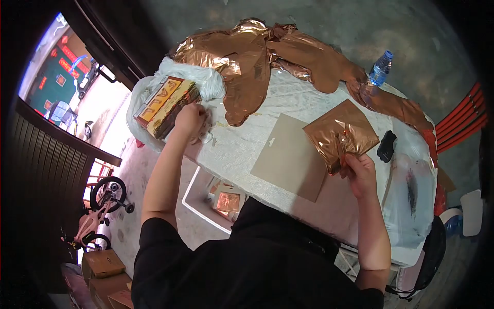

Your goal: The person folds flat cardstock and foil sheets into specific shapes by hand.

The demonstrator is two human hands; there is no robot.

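Note:
My right hand (358, 172) pinches the lower corner of a folded copper foil balloon (350, 126), a shiny flat square above the table. Left of it lies a flat beige card (288, 157) with a small hang hole. At the table's left end, my left hand (190, 121) is closed against the edge of a stack of printed yellow and brown packs (169, 106). The fingertips are partly hidden, and what they grip cannot be made out. The stack sits in a white plastic bag (198, 77). Flat, unfolded copper foil balloons (247, 72) spread along the far edge.
On the white-covered table (231, 154) are a black object (386, 146) and clear plastic sheets (411, 195). A water bottle (381, 68) stands by the far edge. Below the near edge is a white bin (206, 198) with copper packs. Orange bars (465, 121) are at right.

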